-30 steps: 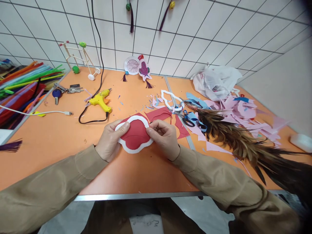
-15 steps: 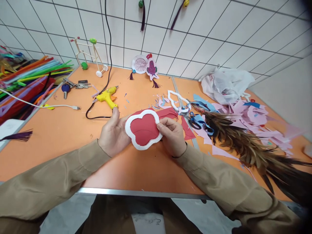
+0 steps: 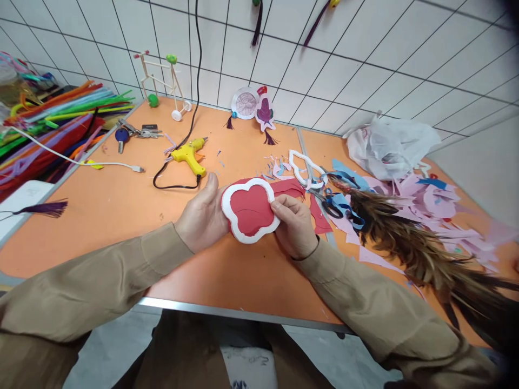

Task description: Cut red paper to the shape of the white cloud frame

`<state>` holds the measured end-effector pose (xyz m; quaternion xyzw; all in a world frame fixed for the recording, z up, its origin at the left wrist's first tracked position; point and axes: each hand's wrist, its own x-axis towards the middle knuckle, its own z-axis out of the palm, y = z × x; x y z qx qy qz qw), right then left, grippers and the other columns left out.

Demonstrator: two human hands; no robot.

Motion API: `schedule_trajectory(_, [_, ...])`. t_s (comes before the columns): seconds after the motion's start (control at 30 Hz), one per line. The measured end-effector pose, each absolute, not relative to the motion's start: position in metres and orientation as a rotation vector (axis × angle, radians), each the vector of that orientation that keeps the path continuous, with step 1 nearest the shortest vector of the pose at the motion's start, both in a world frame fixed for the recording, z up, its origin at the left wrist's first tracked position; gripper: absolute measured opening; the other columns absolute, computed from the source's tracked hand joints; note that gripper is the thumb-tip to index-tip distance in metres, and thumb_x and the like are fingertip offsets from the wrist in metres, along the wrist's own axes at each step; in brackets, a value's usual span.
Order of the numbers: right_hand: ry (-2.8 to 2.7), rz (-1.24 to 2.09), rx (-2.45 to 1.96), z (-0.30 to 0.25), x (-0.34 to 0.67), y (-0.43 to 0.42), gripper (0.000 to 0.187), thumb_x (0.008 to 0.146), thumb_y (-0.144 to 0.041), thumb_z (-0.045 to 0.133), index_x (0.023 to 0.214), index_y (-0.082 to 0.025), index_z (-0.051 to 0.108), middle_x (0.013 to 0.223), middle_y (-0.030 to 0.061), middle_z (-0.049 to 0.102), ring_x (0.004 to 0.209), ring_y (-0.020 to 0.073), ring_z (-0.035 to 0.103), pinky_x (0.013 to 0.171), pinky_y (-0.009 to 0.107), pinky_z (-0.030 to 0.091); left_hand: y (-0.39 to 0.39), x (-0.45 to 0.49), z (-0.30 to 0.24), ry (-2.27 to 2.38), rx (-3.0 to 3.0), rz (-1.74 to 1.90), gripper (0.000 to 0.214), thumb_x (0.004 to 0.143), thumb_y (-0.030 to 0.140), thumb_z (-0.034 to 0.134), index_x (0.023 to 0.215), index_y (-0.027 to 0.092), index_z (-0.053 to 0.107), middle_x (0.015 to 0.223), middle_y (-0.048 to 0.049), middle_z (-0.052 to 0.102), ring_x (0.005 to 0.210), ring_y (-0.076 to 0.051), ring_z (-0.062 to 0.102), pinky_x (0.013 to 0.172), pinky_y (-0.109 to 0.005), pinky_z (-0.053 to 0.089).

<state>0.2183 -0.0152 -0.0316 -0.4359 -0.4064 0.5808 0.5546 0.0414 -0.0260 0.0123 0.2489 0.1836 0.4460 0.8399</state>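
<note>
A white cloud-shaped frame [image 3: 265, 233] with rounded lobes lies over red paper [image 3: 249, 208], which shows through its middle and along its left edge. My right hand [image 3: 298, 224] pinches the right rim of the frame between thumb and fingers. Palm up, my left hand [image 3: 203, 219] supports the left side from beneath; its thumb stands away and its fingertips are hidden under the paper. Another red paper piece [image 3: 286, 187] lies just behind my hands. Scissors [image 3: 330, 204] and a second white frame [image 3: 295, 170] lie beyond my right hand.
A yellow hot glue gun [image 3: 190, 155] with a black cord lies back left, near keys [image 3: 121, 139] and a white cable [image 3: 109, 163]. Pipe cleaners [image 3: 68, 121] fill the left side. Brown feathers [image 3: 389, 232], pink paper scraps [image 3: 438, 202] and a plastic bag [image 3: 391, 146] cover the right.
The whole view has shifted, so the tabletop things appear farther right. The frame has turned slightly over the red paper, and more red shows at its left edge.
</note>
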Motion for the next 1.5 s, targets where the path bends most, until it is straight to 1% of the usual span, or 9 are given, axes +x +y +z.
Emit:
schedule_trajectory(0.2, [-0.989,1.344,-1.026,-0.033,0.219,-0.015,0.029,0.060,-0.038,0.080,0.062,-0.018,0.060,0.050,-0.0033,0.056,0.044,0.0087,0.045,0.044,0.022,0.033,-0.024,0.043,0.011,0.480,0.551,0.953,0.065,0.098,0.055,0.026,0.124,0.008,0.062,0.114,-0.0158,0.072,0.117,-0.029,0.060,0.102,-0.042,0.043])
schedule_trajectory(0.33, [-1.075,1.331,-1.034,-0.033,0.219,-0.017,0.024,0.064,-0.035,0.077,0.063,-0.018,0.061,0.053,-0.0028,0.058,0.047,0.0089,0.047,0.046,0.022,0.036,-0.021,0.038,0.007,0.508,0.605,0.929,0.052,0.092,0.054,0.048,0.108,0.009,0.070,0.100,-0.0144,0.075,0.099,-0.027,0.068,0.088,-0.037,0.051])
schedule_trajectory(0.43, [-1.211,1.274,-1.055,-0.028,0.219,-0.021,0.020,0.066,-0.031,0.074,0.064,-0.018,0.060,0.053,-0.0034,0.057,0.047,0.0085,0.046,0.046,0.022,0.035,-0.020,0.033,0.003,0.547,0.653,0.942,0.031,0.081,0.041,0.070,0.085,0.010,0.075,0.078,-0.0093,0.076,0.071,-0.019,0.069,0.067,-0.026,0.053])
schedule_trajectory(0.57, [-1.345,1.223,-1.069,-0.018,0.218,-0.024,0.020,0.065,-0.029,0.075,0.061,-0.018,0.058,0.054,-0.0035,0.055,0.050,0.0083,0.045,0.048,0.023,0.036,-0.023,0.032,0.000,0.731,0.700,0.926,0.020,0.071,0.030,0.080,0.071,0.011,0.074,0.064,-0.0056,0.072,0.054,-0.013,0.063,0.055,-0.022,0.049])
schedule_trajectory(0.73, [-1.256,1.462,-1.121,-0.016,0.217,-0.019,0.025,0.064,-0.035,0.074,0.060,-0.017,0.057,0.052,-0.0028,0.056,0.048,0.0092,0.047,0.045,0.023,0.035,-0.022,0.035,-0.002,0.851,0.654,0.895,0.019,0.070,0.028,0.080,0.077,0.010,0.075,0.067,-0.0074,0.073,0.058,-0.015,0.065,0.057,-0.024,0.052])
schedule_trajectory(0.87, [-1.149,1.572,-1.154,-0.014,0.215,-0.016,0.026,0.060,-0.033,0.075,0.057,-0.016,0.056,0.047,-0.0051,0.051,0.041,0.0061,0.040,0.041,0.021,0.028,-0.019,0.035,-0.001,0.850,0.598,0.858,0.013,0.076,0.022,0.075,0.078,0.009,0.074,0.068,-0.0087,0.074,0.058,-0.015,0.066,0.057,-0.023,0.053])
schedule_trajectory(1.03, [-1.153,1.574,-1.173,-0.007,0.215,-0.014,0.023,0.059,-0.030,0.073,0.055,-0.016,0.055,0.045,-0.0067,0.046,0.041,0.0046,0.036,0.041,0.020,0.024,-0.017,0.035,0.003,0.885,0.550,0.825,0.011,0.083,0.015,0.066,0.079,0.008,0.073,0.071,-0.0096,0.074,0.059,-0.016,0.067,0.058,-0.024,0.055])
schedule_trajectory(1.27, [-1.193,1.567,-1.219,-0.008,0.213,-0.009,0.024,0.062,-0.032,0.070,0.056,-0.017,0.051,0.047,-0.0058,0.045,0.043,0.0057,0.036,0.041,0.021,0.023,-0.014,0.038,0.008,0.968,0.519,0.832,0.025,0.091,0.010,0.052,0.076,0.004,0.071,0.068,-0.0133,0.073,0.056,-0.016,0.068,0.055,-0.023,0.056])
schedule_trajectory(1.5, [-1.222,1.523,-1.207,-0.008,0.212,-0.009,0.023,0.062,-0.030,0.070,0.055,-0.017,0.051,0.046,-0.0062,0.046,0.043,0.0051,0.035,0.041,0.021,0.024,-0.013,0.035,0.005,0.943,0.546,0.822,0.018,0.089,0.013,0.057,0.084,0.004,0.072,0.071,-0.0127,0.074,0.058,-0.017,0.068,0.057,-0.024,0.056])
